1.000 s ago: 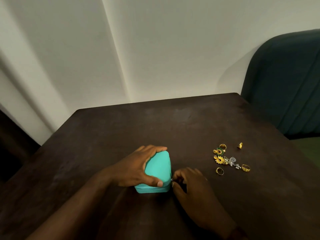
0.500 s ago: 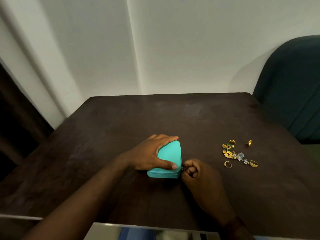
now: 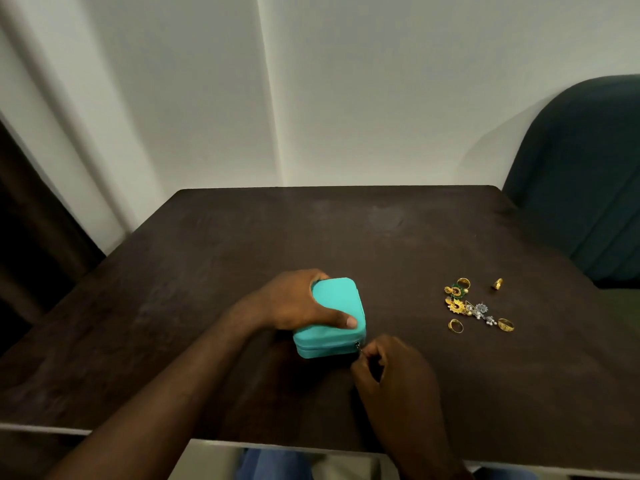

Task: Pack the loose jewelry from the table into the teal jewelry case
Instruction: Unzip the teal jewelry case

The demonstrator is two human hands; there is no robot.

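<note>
Dark brown table (image 3: 242,258) against a plain white wall (image 3: 381,98), dark teal chair (image 3: 581,174) at right.

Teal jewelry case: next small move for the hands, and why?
Probably draw the small metal zipper pull along the seam with the right hand while the left hand grips the teal rounded jewelry case. It looks zipped shut, the pull is pinched, and gold rings and earrings lie loose beside it.
</note>
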